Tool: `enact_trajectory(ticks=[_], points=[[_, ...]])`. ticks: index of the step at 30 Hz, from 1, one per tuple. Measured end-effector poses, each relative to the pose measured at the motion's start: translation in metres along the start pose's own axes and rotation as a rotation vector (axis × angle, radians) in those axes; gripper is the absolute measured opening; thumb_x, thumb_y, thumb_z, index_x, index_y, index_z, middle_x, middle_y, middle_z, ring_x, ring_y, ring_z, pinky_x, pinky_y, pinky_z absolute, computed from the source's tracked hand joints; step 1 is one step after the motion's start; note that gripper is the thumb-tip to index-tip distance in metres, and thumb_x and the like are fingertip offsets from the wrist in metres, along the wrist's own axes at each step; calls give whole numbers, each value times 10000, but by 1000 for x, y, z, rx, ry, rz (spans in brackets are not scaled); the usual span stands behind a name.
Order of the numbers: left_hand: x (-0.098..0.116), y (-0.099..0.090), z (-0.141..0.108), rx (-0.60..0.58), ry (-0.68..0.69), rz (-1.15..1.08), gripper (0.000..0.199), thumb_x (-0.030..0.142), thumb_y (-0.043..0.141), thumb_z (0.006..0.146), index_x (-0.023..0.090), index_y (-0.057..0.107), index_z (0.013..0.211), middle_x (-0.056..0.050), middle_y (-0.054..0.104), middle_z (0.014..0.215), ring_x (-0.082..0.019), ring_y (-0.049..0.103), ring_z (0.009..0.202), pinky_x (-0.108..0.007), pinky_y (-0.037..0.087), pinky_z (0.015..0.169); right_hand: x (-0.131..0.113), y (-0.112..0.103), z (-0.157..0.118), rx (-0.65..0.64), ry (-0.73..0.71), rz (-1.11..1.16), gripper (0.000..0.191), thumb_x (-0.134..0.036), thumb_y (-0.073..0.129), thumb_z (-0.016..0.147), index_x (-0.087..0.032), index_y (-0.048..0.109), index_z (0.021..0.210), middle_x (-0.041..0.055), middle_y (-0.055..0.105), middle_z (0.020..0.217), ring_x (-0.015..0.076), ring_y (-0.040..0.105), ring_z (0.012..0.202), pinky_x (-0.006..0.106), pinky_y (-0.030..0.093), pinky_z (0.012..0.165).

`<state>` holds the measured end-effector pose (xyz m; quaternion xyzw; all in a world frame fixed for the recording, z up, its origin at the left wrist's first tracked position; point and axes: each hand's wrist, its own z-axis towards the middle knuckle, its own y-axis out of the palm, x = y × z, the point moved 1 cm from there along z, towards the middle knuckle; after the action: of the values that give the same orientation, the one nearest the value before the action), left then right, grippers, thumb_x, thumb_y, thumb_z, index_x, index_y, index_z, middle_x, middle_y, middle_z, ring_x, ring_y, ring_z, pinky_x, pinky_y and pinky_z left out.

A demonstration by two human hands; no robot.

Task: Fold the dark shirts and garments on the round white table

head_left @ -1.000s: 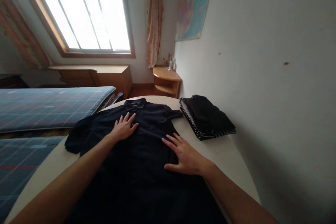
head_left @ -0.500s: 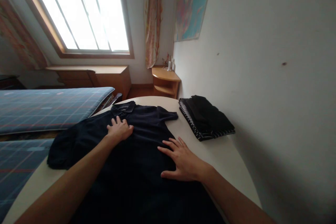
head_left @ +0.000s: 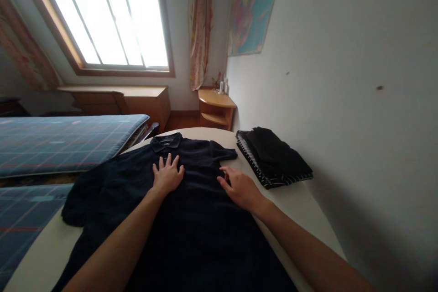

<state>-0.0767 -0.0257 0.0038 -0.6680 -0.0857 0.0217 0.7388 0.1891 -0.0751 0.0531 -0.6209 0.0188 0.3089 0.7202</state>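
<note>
From my remote feed: left hand [head_left: 168,177] splayed flat on dark shirt [head_left: 201,232], grasping nothing; right hand [head_left: 242,189] curled at its side edge; whether gripping, I cannot tell.

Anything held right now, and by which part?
The left hand lies spread on the dark shirt below its collar, gripping nothing. The right hand is curled by the shirt's side; whether it pinches fabric cannot be told.

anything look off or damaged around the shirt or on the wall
Yes: dark marks stand out on the pale wall to the right; whether holes or stains, I can't tell. The shirt lies spread on the table with slight creases, but no damage shows. I see nothing spilled.
</note>
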Motion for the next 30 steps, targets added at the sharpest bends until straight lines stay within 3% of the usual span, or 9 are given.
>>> enact_trajectory(ticks=[4,9,15,20,22,27,30], points=[[-4,2,-1,19,21,-3,614,475,332,985,224,388,1543,-112,275,1634,-434,224,1481,-651,219,1144,20,10,57,219,28,-22,412,-344,473,986,-130,551,1329,140,634,1296,249,568,1217,360,392,1077],[-5,2,0,26,23,-21,623,492,326,981,217,405,1534,-122,282,1629,-443,227,1479,-654,215,1143,52,35,96,172,241,-45,500,-407,367,1027,-97,515,1390,176,604,1369,269,535,1283,393,365,1096],[-5,-3,9,33,-69,-21,625,492,342,966,195,450,1505,-152,323,1608,-462,265,1456,-688,248,1104,69,51,97,180,307,-115,563,-467,284,1035,-100,628,1288,172,521,1463,288,398,1401,429,261,1175],[-9,-2,12,22,-93,-20,637,501,326,966,195,434,1514,-149,305,1617,-459,248,1464,-687,240,1109,72,53,96,274,325,-124,500,-242,337,979,-64,514,1411,175,410,1537,299,305,1445,422,214,1204],[-12,-1,12,23,-103,-14,638,501,323,968,194,429,1517,-150,299,1619,-461,244,1465,-692,236,1109,72,54,95,261,335,-126,514,-211,342,959,-42,488,1422,186,471,1483,300,323,1426,419,222,1200],[-14,-3,10,53,-103,-9,610,467,354,969,173,465,1491,-152,343,1598,-459,280,1451,-673,243,1122,74,54,95,274,304,-84,463,-319,406,969,-105,578,1342,159,589,1358,307,411,1339,415,296,1156],[-9,-8,8,161,3,16,548,407,391,964,165,531,1436,-112,429,1556,-391,292,1464,-582,215,1180,76,51,99,280,218,6,391,-245,473,909,-131,633,1248,138,648,1260,276,515,1234,394,344,1123]])
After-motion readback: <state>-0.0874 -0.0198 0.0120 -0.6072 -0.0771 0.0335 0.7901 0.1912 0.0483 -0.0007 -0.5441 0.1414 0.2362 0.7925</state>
